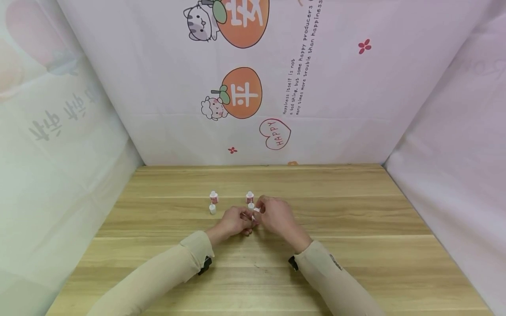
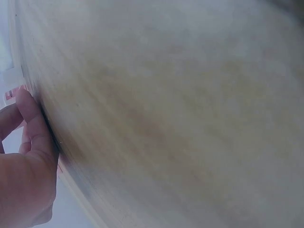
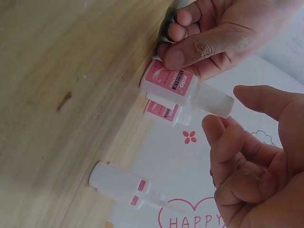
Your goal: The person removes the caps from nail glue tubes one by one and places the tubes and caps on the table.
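Note:
A small white glue bottle (image 3: 166, 81) with a pink label is held by my left hand (image 1: 236, 220), whose thumb and fingers pinch its lower part just above the table. My right hand (image 1: 276, 216) has its thumb and index fingertip at the outer end of the bottle's white cap (image 3: 216, 99). Behind them stands an uncapped bottle (image 1: 250, 198), with a brush cap (image 1: 251, 206) upright in front of it. Further left are a second uncapped bottle (image 1: 214, 198) and its brush cap (image 1: 212, 210). In the left wrist view my left hand hides most of the bottle.
Hands and bottles are over the middle of a wooden table (image 1: 356, 210). A white printed cloth (image 1: 336, 131) hangs along its far edge, with white sheets (image 1: 454, 145) at both sides.

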### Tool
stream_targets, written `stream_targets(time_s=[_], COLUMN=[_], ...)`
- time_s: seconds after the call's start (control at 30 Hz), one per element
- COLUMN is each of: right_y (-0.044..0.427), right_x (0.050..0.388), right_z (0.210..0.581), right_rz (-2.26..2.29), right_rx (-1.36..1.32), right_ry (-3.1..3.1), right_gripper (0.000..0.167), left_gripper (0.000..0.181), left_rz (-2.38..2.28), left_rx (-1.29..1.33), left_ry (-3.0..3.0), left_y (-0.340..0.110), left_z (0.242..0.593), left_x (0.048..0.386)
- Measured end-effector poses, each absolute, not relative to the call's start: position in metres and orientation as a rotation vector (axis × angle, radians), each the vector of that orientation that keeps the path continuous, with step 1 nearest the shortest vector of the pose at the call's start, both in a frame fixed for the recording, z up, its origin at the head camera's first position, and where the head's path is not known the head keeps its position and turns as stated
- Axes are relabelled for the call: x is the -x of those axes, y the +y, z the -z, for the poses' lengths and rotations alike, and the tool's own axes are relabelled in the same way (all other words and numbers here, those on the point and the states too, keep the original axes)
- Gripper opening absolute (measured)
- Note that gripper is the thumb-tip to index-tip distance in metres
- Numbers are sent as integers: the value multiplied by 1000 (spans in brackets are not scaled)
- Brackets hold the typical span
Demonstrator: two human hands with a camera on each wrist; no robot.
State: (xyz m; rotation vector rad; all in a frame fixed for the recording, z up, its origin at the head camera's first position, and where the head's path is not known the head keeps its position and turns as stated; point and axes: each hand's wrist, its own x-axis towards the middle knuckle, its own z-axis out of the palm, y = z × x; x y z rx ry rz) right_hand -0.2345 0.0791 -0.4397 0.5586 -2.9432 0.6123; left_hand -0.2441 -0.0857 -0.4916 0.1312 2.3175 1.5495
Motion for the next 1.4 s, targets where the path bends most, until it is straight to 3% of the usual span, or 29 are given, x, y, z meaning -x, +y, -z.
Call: stream_targets(time_s=[1.4], right_y=[78], right_x=[236], right_z=[436], right_rz=[-554], right_rx=[-550], right_ry=[-2958], right_gripper=[10], left_gripper=[14], left_rz=[-1516], left_rx=[-144], left_ry=[2343], left_y=[-86], left_z=[491], left_x=[245])
